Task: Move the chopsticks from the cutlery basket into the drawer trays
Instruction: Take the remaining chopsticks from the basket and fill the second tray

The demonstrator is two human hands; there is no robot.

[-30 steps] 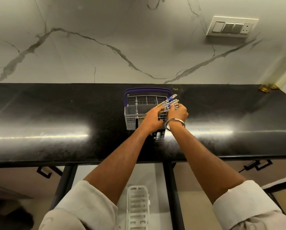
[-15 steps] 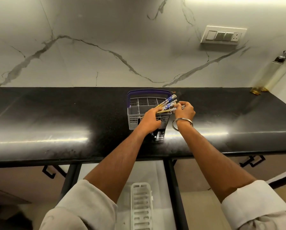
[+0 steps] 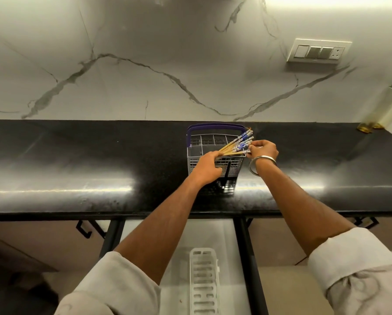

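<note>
On the black countertop [image 3: 76,160] stands a grey cutlery basket [image 3: 215,164] with a purple handle [image 3: 215,126], set close to the marble-patterned wall [image 3: 145,64]. The left hand [image 3: 207,165] grips a bundle of chopsticks [image 3: 235,144] by their plain wooden ends, just above the basket's near rim, so that the sticks fan out up and to the right across the basket's top (their blue-and-white patterned ends point toward the wall). The right hand [image 3: 264,150], with a metal bangle [image 3: 258,164] at the wrist, has its fingers curled and pinches the patterned end of the lowest chopstick, just beside the basket's right edge. Below the countertop's front edge an open drawer [image 3: 224,246] shows between the two forearms, with a white slotted tray [image 3: 204,280] lying in it. A switch panel [image 3: 318,52] sits on the wall at upper right, and bottles [image 3: 388,105] stand at the far right end of the counter.
</note>
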